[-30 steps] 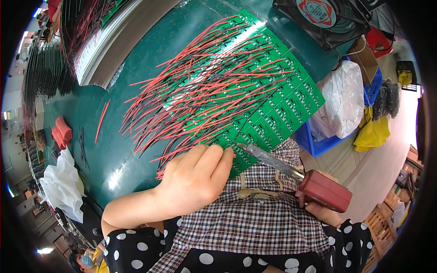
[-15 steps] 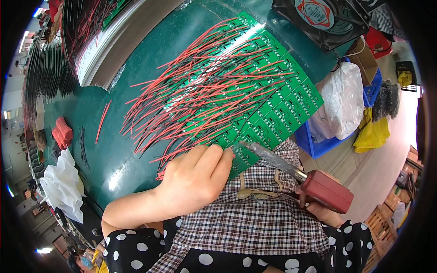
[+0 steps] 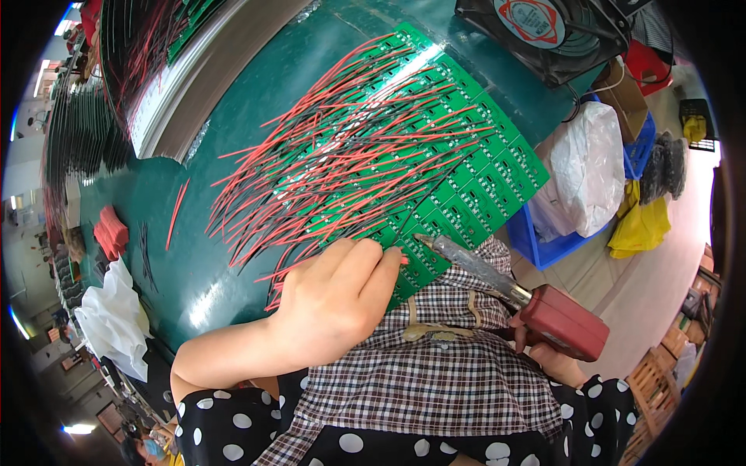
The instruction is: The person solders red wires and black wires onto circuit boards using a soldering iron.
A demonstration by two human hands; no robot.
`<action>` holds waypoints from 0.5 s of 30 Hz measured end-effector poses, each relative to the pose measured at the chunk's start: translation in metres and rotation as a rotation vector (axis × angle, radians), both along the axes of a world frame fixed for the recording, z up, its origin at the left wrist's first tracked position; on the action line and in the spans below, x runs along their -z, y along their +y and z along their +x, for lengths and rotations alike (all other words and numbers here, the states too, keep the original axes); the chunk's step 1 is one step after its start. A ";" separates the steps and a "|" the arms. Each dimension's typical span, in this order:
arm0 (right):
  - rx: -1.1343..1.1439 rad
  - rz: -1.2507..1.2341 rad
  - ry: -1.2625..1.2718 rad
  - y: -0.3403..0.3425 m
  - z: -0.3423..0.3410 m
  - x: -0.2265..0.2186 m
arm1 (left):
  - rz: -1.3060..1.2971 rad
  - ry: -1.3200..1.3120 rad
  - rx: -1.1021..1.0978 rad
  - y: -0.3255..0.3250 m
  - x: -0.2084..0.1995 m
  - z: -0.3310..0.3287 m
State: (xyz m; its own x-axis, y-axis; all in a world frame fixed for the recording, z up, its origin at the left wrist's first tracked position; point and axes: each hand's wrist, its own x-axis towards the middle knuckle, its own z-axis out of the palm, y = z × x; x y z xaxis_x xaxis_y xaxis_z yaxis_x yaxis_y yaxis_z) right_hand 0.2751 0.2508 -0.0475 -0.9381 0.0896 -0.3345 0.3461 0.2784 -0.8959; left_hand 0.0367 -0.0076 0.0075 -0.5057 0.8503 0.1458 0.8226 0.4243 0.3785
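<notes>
A green circuit board panel [image 3: 505, 194] lies tilted on the green table, with many red and black wires [image 3: 334, 171] running off it to the left. My left hand [image 3: 334, 303] rests over the panel's near left corner, fingers curled together. A red wire end [image 3: 404, 260] shows at its fingertips; the rest of that wire is hidden by the hand. My right hand [image 3: 548, 357], low on the right, is closed around the dark red handle of a soldering iron [image 3: 482, 268]. The iron's tip points left over the panel, just right of my left fingertips.
A black fan [image 3: 544, 35] stands at the far right of the table. Loose red wires [image 3: 177, 213], black wires [image 3: 146, 256] and a white crumpled bag [image 3: 116, 318] lie left. A blue crate [image 3: 536, 241] with a white bag is beyond the right edge. Stacked wired boards [image 3: 194, 85] stand far left.
The soldering iron's tip has shifted slightly right and up, away from the panel's left part. My left fingertips have moved a little to the right, with the red wire end showing more clearly.
</notes>
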 end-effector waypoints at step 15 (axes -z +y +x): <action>-0.060 0.007 0.213 -0.005 -0.045 -0.014 | -0.013 0.008 0.023 0.004 0.003 -0.001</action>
State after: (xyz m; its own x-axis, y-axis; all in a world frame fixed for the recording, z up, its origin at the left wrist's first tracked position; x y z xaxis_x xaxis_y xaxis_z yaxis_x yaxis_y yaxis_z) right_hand 0.2297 0.2455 -0.0339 -0.9912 0.0337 -0.1282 0.1324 0.2996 -0.9448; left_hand 0.0355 -0.0032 0.0046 -0.4846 0.8637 0.1385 0.8353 0.4100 0.3663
